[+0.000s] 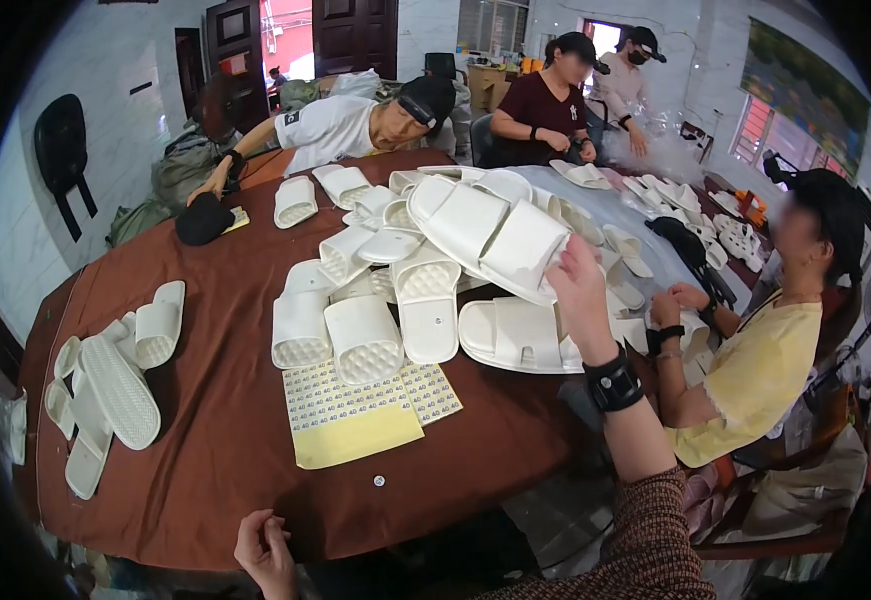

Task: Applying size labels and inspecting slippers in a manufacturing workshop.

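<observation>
A pair of white slide slippers is raised over the front right of a heap, and my right hand grips it at its right end. My left hand is at the table's near edge with its fingers curled in and nothing visible in them. Between the hands and the heap lie yellow-backed sticker sheets with small printed labels. One small round sticker rests on the brown cloth. Below the raised pair is another white slipper, while more slippers overlap the sheets' far edge.
More white slippers lie at the left of the brown-covered table. A person in yellow sits close on my right. Across the table, a person in white leans over, one hand by a black cap. Two others work behind.
</observation>
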`<state>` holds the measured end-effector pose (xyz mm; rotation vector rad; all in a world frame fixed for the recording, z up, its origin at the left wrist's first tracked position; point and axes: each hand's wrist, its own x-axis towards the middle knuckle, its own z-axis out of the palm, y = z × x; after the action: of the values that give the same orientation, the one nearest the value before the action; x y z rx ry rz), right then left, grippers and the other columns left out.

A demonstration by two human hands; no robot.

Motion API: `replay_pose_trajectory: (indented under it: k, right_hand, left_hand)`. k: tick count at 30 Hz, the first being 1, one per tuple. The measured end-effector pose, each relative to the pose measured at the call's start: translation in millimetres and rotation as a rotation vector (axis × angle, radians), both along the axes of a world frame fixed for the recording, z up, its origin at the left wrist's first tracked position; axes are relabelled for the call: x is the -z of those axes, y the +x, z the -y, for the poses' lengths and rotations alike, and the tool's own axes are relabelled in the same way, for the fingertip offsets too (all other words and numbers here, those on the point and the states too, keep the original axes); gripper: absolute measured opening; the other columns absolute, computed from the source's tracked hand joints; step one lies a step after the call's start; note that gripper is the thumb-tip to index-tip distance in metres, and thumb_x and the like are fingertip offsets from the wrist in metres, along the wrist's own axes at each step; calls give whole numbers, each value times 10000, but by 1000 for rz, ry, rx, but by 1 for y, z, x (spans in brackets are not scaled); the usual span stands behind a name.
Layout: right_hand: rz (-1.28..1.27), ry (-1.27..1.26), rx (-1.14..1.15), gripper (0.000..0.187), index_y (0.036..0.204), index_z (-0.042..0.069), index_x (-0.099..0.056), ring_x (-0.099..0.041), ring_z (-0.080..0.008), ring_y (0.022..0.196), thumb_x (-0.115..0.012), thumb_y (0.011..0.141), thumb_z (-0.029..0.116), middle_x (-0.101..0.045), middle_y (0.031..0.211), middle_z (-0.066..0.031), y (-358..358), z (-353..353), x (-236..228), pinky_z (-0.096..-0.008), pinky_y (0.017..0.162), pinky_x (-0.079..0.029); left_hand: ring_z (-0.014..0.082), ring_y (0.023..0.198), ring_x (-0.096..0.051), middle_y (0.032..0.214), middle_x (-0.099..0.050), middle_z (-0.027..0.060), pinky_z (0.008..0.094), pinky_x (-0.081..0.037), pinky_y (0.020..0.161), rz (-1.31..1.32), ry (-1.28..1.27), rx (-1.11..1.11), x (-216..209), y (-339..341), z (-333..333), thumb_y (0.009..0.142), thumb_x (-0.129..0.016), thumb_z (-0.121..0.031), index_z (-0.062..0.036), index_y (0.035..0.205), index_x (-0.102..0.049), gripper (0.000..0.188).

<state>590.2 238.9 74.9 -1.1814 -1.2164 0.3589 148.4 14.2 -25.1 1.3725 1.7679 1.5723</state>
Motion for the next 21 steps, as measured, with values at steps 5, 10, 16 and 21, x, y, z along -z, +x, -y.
replay_pose_trajectory:
  k: [5,10,16,21]
  right_hand:
    - [822,80,90,739,1441,29,-381,-321,-421,1365,-707,782,104,-343,1466,-246,-22,34,-6,-476,1088,-324]
    - [1249,-243,-79,923,1453,125,-398,-209,-471,1415,-848,656,241,-225,1550,-216,-32,49,-4,-646,1063,-262]
    - [1330,-147,-17,1018,1440,120,-414,-207,-481,1416,-889,556,290,-193,1569,-213,-26,35,9,-633,1019,-309]
    - [1360,-115,40,1002,1413,107,-443,-239,-479,1400,-897,537,279,-228,1552,-208,-28,26,11,-533,940,-396]
  left_hand:
    - [70,659,-538,808,-610,53,206,-444,600,8,6,23,1,-2,2,986,-539,-65,31,1009,-600,116]
    - [73,664,-543,815,-612,55,211,-451,602,16,-13,26,-1,0,1,981,-530,-42,36,1007,-599,107]
    - [115,685,-593,834,-650,84,247,-491,629,-101,21,38,-22,9,2,969,-551,-42,29,1015,-631,117]
    - [155,707,-639,849,-683,108,278,-531,666,-167,51,61,-26,10,2,957,-581,-44,23,1019,-659,120]
